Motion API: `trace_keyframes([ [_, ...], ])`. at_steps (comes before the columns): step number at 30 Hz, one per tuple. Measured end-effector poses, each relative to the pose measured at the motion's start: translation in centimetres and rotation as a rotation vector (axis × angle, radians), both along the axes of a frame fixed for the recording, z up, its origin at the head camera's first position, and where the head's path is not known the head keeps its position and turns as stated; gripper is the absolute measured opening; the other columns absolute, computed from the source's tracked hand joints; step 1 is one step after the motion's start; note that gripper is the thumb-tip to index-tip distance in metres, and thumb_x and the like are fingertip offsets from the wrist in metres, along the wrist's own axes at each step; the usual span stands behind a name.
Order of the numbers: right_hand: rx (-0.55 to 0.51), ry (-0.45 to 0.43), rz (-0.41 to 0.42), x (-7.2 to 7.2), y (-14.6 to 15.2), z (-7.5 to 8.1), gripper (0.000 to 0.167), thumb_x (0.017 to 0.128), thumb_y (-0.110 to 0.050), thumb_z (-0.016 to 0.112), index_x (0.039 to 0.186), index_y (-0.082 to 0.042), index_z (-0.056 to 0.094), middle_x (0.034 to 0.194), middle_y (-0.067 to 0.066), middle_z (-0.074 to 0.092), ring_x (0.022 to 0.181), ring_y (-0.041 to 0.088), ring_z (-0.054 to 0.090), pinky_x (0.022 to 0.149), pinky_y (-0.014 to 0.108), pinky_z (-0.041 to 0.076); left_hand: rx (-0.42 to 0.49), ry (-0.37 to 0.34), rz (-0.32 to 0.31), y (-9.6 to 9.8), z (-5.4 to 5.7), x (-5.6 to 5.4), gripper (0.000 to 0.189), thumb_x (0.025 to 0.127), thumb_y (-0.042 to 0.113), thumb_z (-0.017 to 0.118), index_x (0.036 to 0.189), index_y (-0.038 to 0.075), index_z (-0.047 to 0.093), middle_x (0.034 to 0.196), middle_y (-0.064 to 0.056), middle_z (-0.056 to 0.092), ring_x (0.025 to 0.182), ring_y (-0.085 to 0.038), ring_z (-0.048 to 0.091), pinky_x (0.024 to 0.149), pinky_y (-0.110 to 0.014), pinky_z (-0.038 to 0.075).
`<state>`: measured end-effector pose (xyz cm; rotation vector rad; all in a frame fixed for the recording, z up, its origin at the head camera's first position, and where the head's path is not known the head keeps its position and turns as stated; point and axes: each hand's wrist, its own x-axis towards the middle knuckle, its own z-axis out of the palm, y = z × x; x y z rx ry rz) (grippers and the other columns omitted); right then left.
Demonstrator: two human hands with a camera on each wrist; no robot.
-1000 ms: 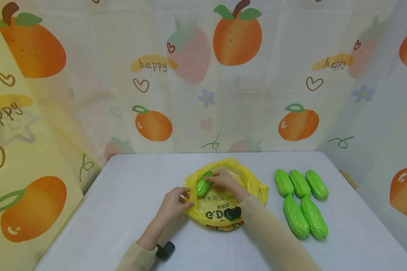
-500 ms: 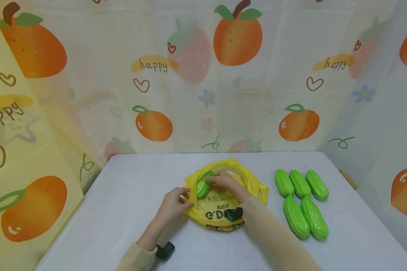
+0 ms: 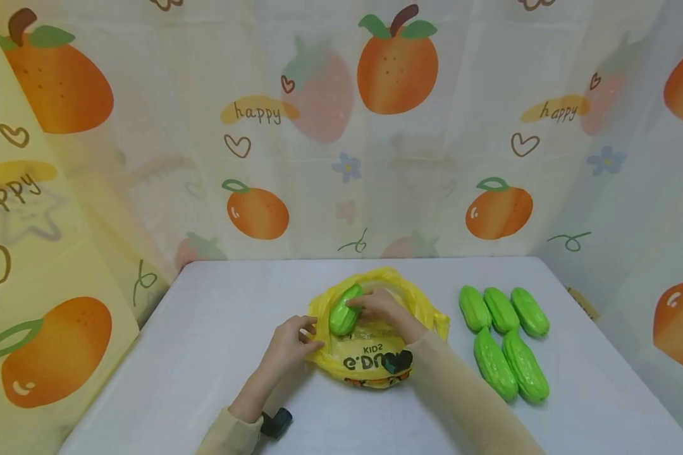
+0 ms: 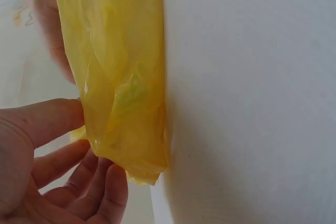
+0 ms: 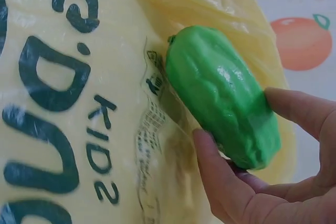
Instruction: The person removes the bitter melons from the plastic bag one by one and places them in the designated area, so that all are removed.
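A yellow plastic bag [image 3: 355,370] with dark lettering lies on the table, its mouth spread wide. At the bag's left rim, my left hand [image 3: 289,340] pinches the thin plastic between thumb and fingers; the left wrist view shows this edge [image 4: 126,145] close. My right hand [image 3: 381,304] reaches into the mouth and holds a plump, shiny green cucumber-shaped vegetable [image 3: 344,311] by its far end. In the right wrist view the thumb and fingers grip the wrinkled green vegetable [image 5: 220,93] from both sides, over the printed plastic.
To the right of the bag, several more green cucumber-shaped vegetables [image 3: 495,363] lie in two rows on the white table [image 3: 216,316]. A fruit-printed curtain [image 3: 375,158] hangs behind the table and along both sides. Each wrist carries a small black camera [image 3: 276,422].
My right hand has lifted the green vegetable slightly, and more of it shows above the bag's inside. The left hand keeps its hold on the rim. The head view has tilted a little.
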<state>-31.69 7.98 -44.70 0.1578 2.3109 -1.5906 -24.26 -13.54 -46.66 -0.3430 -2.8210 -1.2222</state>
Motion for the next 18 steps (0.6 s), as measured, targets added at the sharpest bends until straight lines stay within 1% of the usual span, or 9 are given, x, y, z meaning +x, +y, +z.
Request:
trace_keyframes([
  [2,0.014,0.017,0.011,0.2,0.3,0.4,0.029,0.080,-0.024,0.075,0.096,-0.002,0.066,0.092,0.009,0.067,0.079,0.017,0.066,0.073,0.029,0.056,0.000,-0.001,-0.001,0.0,0.0,0.0,0.047,0.075,0.013,0.079,0.118,0.002,0.063,0.093,-0.006,0.063,0.076,-0.015,0.060,0.062,-0.024,0.052],
  [5,0.007,0.038,0.032,0.5,0.7,0.9,0.030,0.082,-0.023,0.073,0.101,-0.002,0.064,0.093,0.010,0.067,0.080,0.019,0.066,0.075,0.032,0.057,0.003,-0.003,0.001,0.0,-0.1,-0.1,0.046,0.075,0.012,0.078,0.118,0.002,0.063,0.093,-0.006,0.063,0.076,-0.015,0.060,0.063,-0.024,0.052],
  [10,-0.036,0.016,0.038,1.0,1.2,1.8,0.040,0.084,-0.024,0.071,0.114,0.002,0.060,0.104,0.017,0.066,0.091,0.027,0.067,0.084,0.041,0.055,0.002,0.002,-0.002,-0.1,-0.2,-0.1,0.046,0.075,0.011,0.078,0.118,0.002,0.063,0.093,-0.005,0.063,0.075,-0.014,0.060,0.062,-0.023,0.052],
  [14,-0.011,0.026,0.037,1.3,1.6,2.2,0.047,0.085,-0.027,0.070,0.118,0.003,0.059,0.107,0.018,0.065,0.095,0.030,0.067,0.085,0.042,0.054,0.003,0.009,-0.005,-0.1,-0.2,-0.1,0.046,0.075,0.011,0.078,0.117,0.002,0.063,0.092,-0.005,0.063,0.074,-0.014,0.060,0.061,-0.023,0.052],
  [18,0.005,0.038,0.036,1.6,2.0,2.6,0.058,0.085,-0.029,0.070,0.127,0.007,0.052,0.115,0.021,0.062,0.099,0.032,0.065,0.082,0.040,0.055,0.001,0.014,-0.009,-0.1,-0.1,-0.1,0.046,0.075,0.011,0.078,0.117,0.002,0.063,0.092,-0.006,0.063,0.074,-0.014,0.060,0.061,-0.023,0.052],
])
